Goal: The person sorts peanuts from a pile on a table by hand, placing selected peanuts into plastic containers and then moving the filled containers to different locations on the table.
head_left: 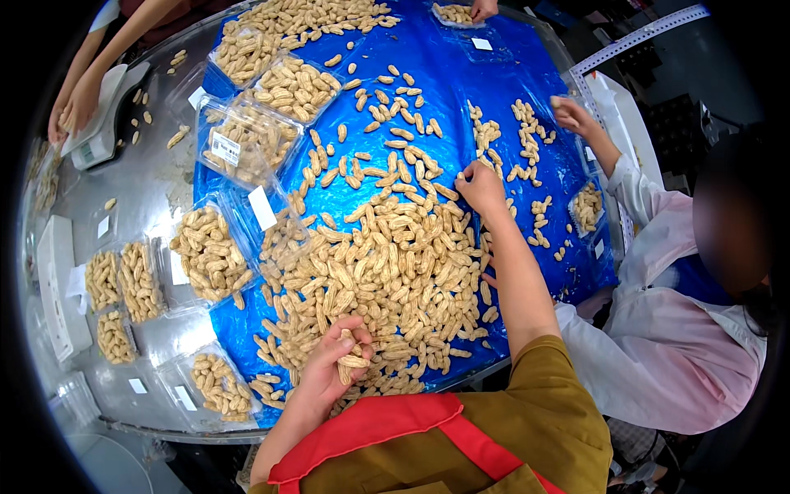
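Observation:
A broad heap of peanuts in their shells (403,263) lies on a blue plastic sheet (436,82). Close to my body, over the heap's near edge, my left hand (329,366) is curled around a few peanuts (354,358). My right arm reaches forward to the heap's far right side. There my right hand (481,189) is closed in a pinch, with what looks like the tip of a peanut at its fingers. Left of the heap, a clear plastic tray of peanuts (210,251) stands with its lid folded open.
More filled clear boxes (251,140) are stacked at the far left of the sheet. Smaller packs of peanuts (140,280) sit on the metal table (177,337). A co-worker's hands (78,107) are at a white scale (103,136). Another person (658,272) reaches in from the right.

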`<control>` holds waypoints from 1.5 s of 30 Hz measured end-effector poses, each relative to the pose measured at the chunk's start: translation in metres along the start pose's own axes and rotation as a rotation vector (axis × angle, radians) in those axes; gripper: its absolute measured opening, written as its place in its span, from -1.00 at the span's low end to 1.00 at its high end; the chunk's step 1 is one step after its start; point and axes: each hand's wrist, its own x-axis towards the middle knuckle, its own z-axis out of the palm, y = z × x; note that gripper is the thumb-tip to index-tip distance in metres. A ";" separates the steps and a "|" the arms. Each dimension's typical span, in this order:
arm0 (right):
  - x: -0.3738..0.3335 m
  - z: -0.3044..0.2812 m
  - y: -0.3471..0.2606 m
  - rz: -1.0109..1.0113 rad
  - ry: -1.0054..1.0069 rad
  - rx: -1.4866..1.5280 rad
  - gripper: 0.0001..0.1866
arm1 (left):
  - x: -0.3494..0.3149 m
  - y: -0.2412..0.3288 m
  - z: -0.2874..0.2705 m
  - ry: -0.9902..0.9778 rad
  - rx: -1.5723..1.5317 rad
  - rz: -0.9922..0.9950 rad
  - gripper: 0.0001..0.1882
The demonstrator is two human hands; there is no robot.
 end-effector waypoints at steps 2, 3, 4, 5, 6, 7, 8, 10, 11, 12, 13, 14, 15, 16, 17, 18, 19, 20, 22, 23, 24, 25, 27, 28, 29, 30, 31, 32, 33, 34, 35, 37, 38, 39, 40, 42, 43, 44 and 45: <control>0.004 0.000 0.014 0.126 -0.152 0.625 -0.77 | -0.002 0.000 0.001 -0.020 -0.056 -0.033 -0.64; -0.004 -0.011 0.003 0.184 -0.176 0.772 -0.75 | -0.003 -0.001 0.001 -0.024 -0.089 -0.041 -0.63; -0.008 -0.015 0.002 0.201 -0.236 0.914 -0.74 | -0.004 0.000 0.002 -0.008 -0.107 -0.044 -0.63; -0.012 -0.019 0.002 0.218 -0.296 1.057 -0.73 | -0.006 0.001 0.004 0.009 -0.124 -0.048 -0.63; -0.015 -0.021 0.005 0.239 -0.351 1.201 -0.72 | -0.006 0.002 0.006 0.023 -0.138 -0.057 -0.63; -0.018 -0.021 0.005 0.237 -0.363 1.235 -0.70 | -0.006 0.002 0.006 0.031 -0.128 -0.058 -0.63; -0.021 -0.022 0.008 0.218 -0.386 1.295 -0.70 | -0.005 0.001 0.006 0.039 -0.117 -0.059 -0.63; -0.026 -0.023 0.014 0.178 -0.431 1.421 -0.70 | -0.006 0.000 0.006 0.049 -0.104 -0.067 -0.63; -0.028 -0.023 0.018 0.155 -0.442 1.461 -0.70 | -0.007 0.000 0.007 0.049 -0.105 -0.074 -0.63; -0.030 -0.024 0.019 0.134 -0.444 1.568 -0.70 | -0.008 0.000 0.007 0.051 -0.106 -0.078 -0.64; -0.034 -0.026 0.020 0.112 -0.444 1.674 -0.70 | -0.008 -0.001 0.005 0.017 -0.111 -0.084 -0.64; -0.037 -0.028 0.019 0.088 -0.445 1.779 -0.70 | -0.009 -0.001 0.000 -0.017 -0.117 -0.089 -0.65; -0.041 -0.033 0.016 0.172 -0.342 1.823 -0.71 | -0.010 -0.002 -0.004 -0.051 -0.123 -0.098 -0.65; -0.040 -0.031 0.023 0.152 -0.343 1.838 -0.71 | -0.011 -0.003 -0.007 -0.074 -0.124 -0.092 -0.65; -0.037 -0.028 0.036 0.131 -0.344 1.852 -0.72 | -0.012 -0.004 -0.009 -0.096 -0.124 -0.085 -0.65; -0.036 -0.032 0.040 0.108 -0.348 1.865 -0.72 | -0.014 -0.005 -0.010 -0.118 -0.126 -0.075 -0.64; -0.037 -0.036 0.042 0.069 -0.368 1.786 -0.74 | -0.015 -0.006 -0.011 -0.111 -0.127 -0.063 -0.64; -0.039 -0.039 0.041 0.125 -0.349 1.539 -0.75 | -0.017 -0.006 -0.010 -0.104 -0.130 -0.051 -0.64; -0.048 -0.051 0.021 0.221 -0.309 1.046 -0.76 | -0.019 -0.008 -0.011 -0.081 -0.131 -0.027 -0.65; -0.047 -0.043 0.024 0.173 -0.365 0.869 -0.74 | -0.020 -0.008 -0.012 -0.067 -0.131 -0.015 -0.65; -0.047 -0.033 0.025 0.109 -0.353 0.734 -0.72 | -0.021 -0.008 -0.012 -0.055 -0.131 -0.006 -0.65; -0.049 -0.021 0.023 0.047 -0.338 0.599 -0.70 | -0.021 -0.008 -0.013 -0.052 -0.127 -0.005 -0.65; -0.049 -0.017 0.006 0.047 -0.308 0.312 -0.66 | -0.021 -0.008 -0.013 -0.046 -0.118 0.000 -0.66; -0.046 -0.012 0.004 0.055 -0.222 0.309 -0.65 | -0.021 -0.008 -0.013 -0.051 -0.111 0.002 -0.65; -0.040 -0.005 0.004 0.062 -0.136 0.307 -0.63 | -0.020 -0.008 -0.011 -0.057 -0.104 0.004 -0.65; -0.035 0.001 0.006 0.070 -0.048 0.303 -0.62 | -0.020 -0.008 -0.010 -0.064 -0.096 0.005 -0.65; -0.029 0.004 0.009 0.072 0.000 0.368 -0.61 | -0.021 -0.009 -0.009 -0.075 -0.096 0.023 -0.64; -0.028 0.004 0.015 0.088 0.005 0.477 -0.61 | -0.021 -0.010 -0.008 -0.085 -0.096 0.040 -0.63; -0.027 0.000 0.016 0.100 0.004 0.581 -0.62 | -0.021 -0.010 -0.007 -0.093 -0.103 0.060 -0.63; -0.026 -0.003 0.018 0.114 0.004 0.686 -0.63 | -0.021 -0.009 -0.006 -0.092 -0.107 0.073 -0.64; -0.024 0.000 0.026 0.114 0.027 0.701 -0.68 | -0.021 -0.007 -0.004 -0.091 -0.112 0.086 -0.64; -0.029 -0.005 0.031 0.098 -0.068 0.643 -0.72 | -0.021 -0.008 -0.006 -0.084 -0.142 0.093 -0.64; -0.032 -0.008 0.032 0.091 -0.115 0.613 -0.73 | -0.021 -0.009 -0.010 -0.077 -0.168 0.084 -0.63; -0.039 -0.015 0.025 0.112 -0.154 0.554 -0.79 | -0.020 -0.010 -0.012 -0.069 -0.194 0.074 -0.62; -0.042 -0.011 0.023 0.066 -0.175 0.495 -0.80 | -0.020 -0.010 -0.013 -0.062 -0.192 0.067 -0.62; -0.046 -0.003 0.018 -0.023 -0.214 0.379 -0.84 | -0.019 -0.010 -0.013 -0.050 -0.186 0.051 -0.62; -0.048 -0.006 0.012 -0.025 -0.214 0.406 -0.85 | -0.019 -0.010 -0.014 -0.051 -0.180 0.053 -0.62; -0.047 -0.008 0.012 0.027 -0.270 0.508 -0.85 | -0.018 -0.011 -0.014 -0.051 -0.175 0.056 -0.63; -0.043 -0.009 0.011 0.075 -0.328 0.610 -0.85 | -0.019 -0.011 -0.014 -0.051 -0.169 0.064 -0.63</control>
